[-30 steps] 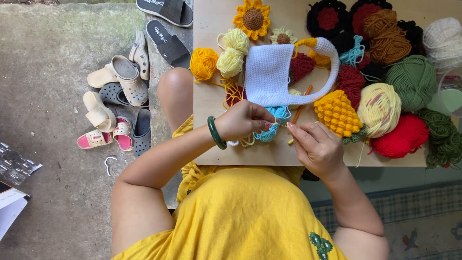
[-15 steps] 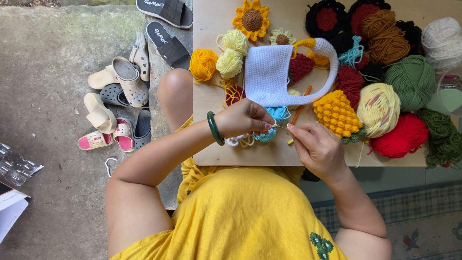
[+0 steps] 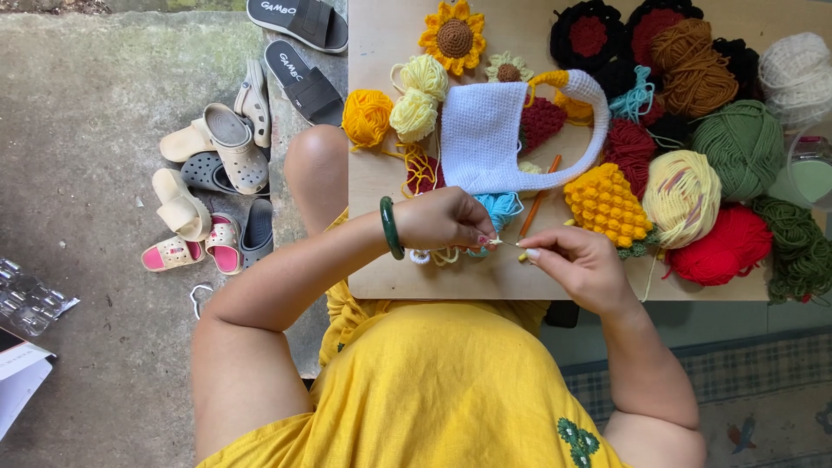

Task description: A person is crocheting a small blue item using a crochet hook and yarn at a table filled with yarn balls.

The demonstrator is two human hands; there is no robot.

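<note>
**Fine crochet work held between 2 hands at a yarn-covered desk**

A wooden desk is seen from above, across the lap of a person in a yellow dress. A white crocheted bag with a curved handle lies near the middle of the desk and serves as the landmark here.

Just below the bag, the left hand is closed in a pinch on a small piece of pale thread work, with a green bangle worn on its wrist. To the lower right of the bag, the right hand is narrowed to a fingertip pinch, touching the same small piece from the other side. Whether a hook or needle is held cannot be told, as it is too small to make out. An orange stick-like tool lies just below the bag, between the 2 hands and the bag.

Right of the bag are a yellow bobbled piece, a pale yellow ball of yarn, a red ball and a green ball. Above the bag sits a crocheted sunflower. Left of the bag are an orange ball and 2 cream balls.

Far left of the bag, on the concrete floor, several sandals are scattered.

The step in hand appears to be a single stitch or knot being formed; steady tension and tiny fingertip motion would seem to be needed.
</note>
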